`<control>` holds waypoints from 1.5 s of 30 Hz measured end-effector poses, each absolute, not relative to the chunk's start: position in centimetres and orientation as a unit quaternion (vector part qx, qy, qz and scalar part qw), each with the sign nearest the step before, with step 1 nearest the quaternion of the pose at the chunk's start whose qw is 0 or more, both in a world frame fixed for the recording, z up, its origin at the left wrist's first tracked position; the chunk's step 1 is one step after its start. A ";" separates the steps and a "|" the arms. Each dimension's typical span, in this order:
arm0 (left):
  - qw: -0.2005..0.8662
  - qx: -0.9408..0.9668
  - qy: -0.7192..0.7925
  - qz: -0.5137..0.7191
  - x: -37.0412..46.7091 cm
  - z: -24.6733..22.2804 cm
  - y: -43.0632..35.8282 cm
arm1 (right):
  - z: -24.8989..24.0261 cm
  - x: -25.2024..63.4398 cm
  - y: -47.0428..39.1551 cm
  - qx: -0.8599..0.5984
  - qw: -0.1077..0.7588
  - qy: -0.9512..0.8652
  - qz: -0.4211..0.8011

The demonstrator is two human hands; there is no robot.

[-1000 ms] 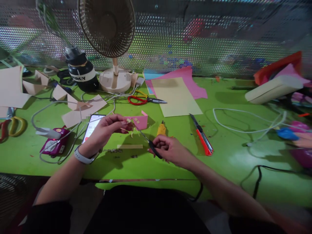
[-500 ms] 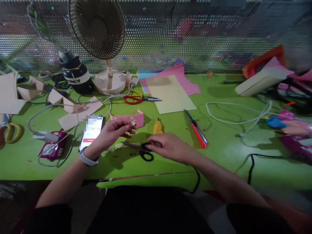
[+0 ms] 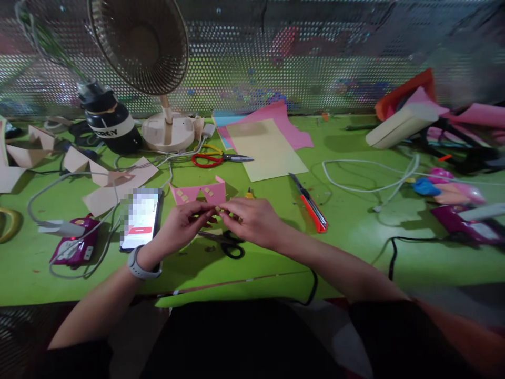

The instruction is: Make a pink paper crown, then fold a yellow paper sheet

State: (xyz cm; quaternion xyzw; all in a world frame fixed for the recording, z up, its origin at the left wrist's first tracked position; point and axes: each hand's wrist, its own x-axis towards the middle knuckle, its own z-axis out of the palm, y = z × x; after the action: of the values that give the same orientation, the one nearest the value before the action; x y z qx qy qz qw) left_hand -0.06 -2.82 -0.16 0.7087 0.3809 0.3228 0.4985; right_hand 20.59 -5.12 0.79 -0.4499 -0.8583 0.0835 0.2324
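Observation:
My left hand (image 3: 183, 227) and my right hand (image 3: 252, 221) meet at the fingertips, both closed in a pinch. Between them shows a tiny yellow paper piece (image 3: 217, 209), partly hidden by the fingers. Just behind stands a folded pink paper strip (image 3: 197, 193) with small yellow squares on its face. Black-handled scissors (image 3: 232, 249) lie under my hands, blades pointing left over a pale paper scrap. Only the tip of a yellow tool (image 3: 249, 193) shows past my right hand.
A phone (image 3: 140, 218) and a purple power box (image 3: 74, 242) with white cables lie left. A red utility knife (image 3: 313, 210) is on the right. Behind are red-and-yellow-handled scissors (image 3: 207, 159), a yellow sheet (image 3: 268, 150), a fan (image 3: 168, 131) and a dark bottle (image 3: 112, 123).
My right hand has left the black scissors and moved up-left to my left hand's fingertips. My left hand has dropped slightly. The whole view has shifted a little.

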 end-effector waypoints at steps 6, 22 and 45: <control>0.549 0.655 0.414 0.314 -0.1 0.5 -2.8 | 0.3 20.9 -4.7 -0.418 0.204 -0.885 0.021; 0.730 0.507 0.378 0.258 -0.3 0.6 -2.5 | -1.2 21.5 -4.5 -0.384 0.191 -0.903 -0.004; 0.681 0.527 0.424 0.281 0.1 0.9 -2.2 | 0.0 27.9 -5.5 -0.630 -0.063 -0.765 0.116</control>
State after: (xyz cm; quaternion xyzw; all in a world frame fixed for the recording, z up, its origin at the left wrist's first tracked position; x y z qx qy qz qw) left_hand 0.05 -2.24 0.85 0.5269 0.4243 0.2813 0.6806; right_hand 27.86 -5.49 -0.01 -0.6302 -0.7652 0.1156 -0.0629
